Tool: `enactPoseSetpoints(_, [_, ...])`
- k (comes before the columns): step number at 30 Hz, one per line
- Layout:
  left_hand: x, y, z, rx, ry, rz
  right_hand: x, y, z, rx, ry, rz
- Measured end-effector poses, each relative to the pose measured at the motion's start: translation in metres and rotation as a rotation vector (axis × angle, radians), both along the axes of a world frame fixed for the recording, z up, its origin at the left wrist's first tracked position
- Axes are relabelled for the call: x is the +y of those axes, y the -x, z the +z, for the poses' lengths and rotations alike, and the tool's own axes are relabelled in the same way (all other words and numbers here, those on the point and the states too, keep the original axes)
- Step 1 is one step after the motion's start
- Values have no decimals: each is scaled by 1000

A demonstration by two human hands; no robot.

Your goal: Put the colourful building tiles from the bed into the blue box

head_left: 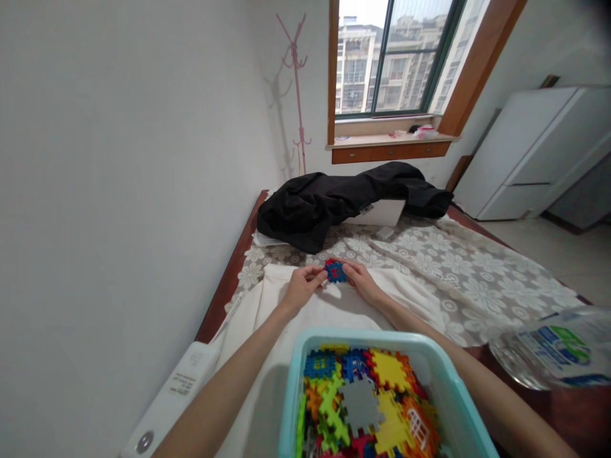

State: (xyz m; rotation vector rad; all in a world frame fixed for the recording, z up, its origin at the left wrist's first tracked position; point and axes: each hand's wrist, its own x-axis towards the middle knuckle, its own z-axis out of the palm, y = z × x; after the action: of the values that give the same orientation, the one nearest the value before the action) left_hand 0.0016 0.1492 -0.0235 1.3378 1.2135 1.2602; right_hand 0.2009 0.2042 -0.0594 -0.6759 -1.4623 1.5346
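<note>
Both hands meet beyond the bin over a white cloth. My left hand pinches the left edge of a small blue and red interlocking building block with toothed edges. On the block's right side, the fingers of my right hand are closed on it too. Between my forearms stands a light blue plastic bin. It holds many toothed plastic pieces, among them a grey piece, a yellow piece and a lime green piece.
Black clothing lies across a white box at the table's far end. A large clear plastic bottle is at the right. A floral tablecloth covers the table. A white device sits at the left, beside the wall.
</note>
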Motion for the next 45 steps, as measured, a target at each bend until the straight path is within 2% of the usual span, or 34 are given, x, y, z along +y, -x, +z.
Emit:
enactPoseSetpoints(15, [-3, 0, 4, 28, -12, -28, -4, -1, 7, 33, 6, 43])
enactPoseSetpoints(37, [1, 4, 1, 39, -14, -37, -4, 0, 10, 2, -17, -6])
enactPoseSetpoints(45, [-1, 1, 1, 33, 0, -36, -3, -1, 10, 22, -56, 60])
